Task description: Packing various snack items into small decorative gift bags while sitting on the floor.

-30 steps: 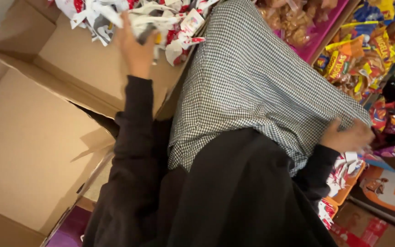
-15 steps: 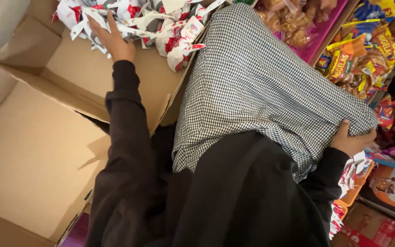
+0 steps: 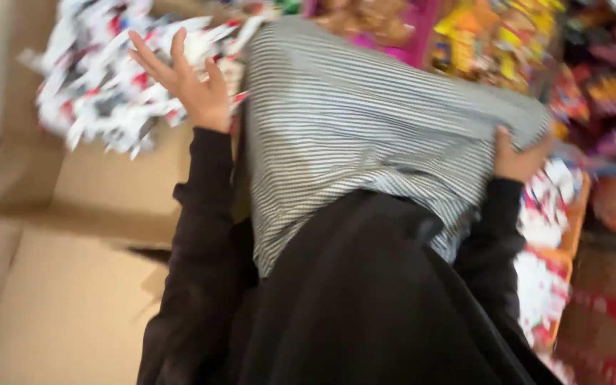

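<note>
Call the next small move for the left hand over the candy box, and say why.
Probably lower the left hand into the pile of red-and-white wrapped sweets and close on some. It hovers open and empty, fingers spread, right above them in the cardboard box, while the right hand grips the edge of the checked cloth.

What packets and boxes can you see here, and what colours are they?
Small wrappers: heap in the box, top left under the open left hand; white, red, black.
Cardboard box: left; plain brown flaps.
Snack packets: top right shelf; yellow, orange, blurred.
More wrappers: right, in an orange tray below the right hand; white and red.
</note>
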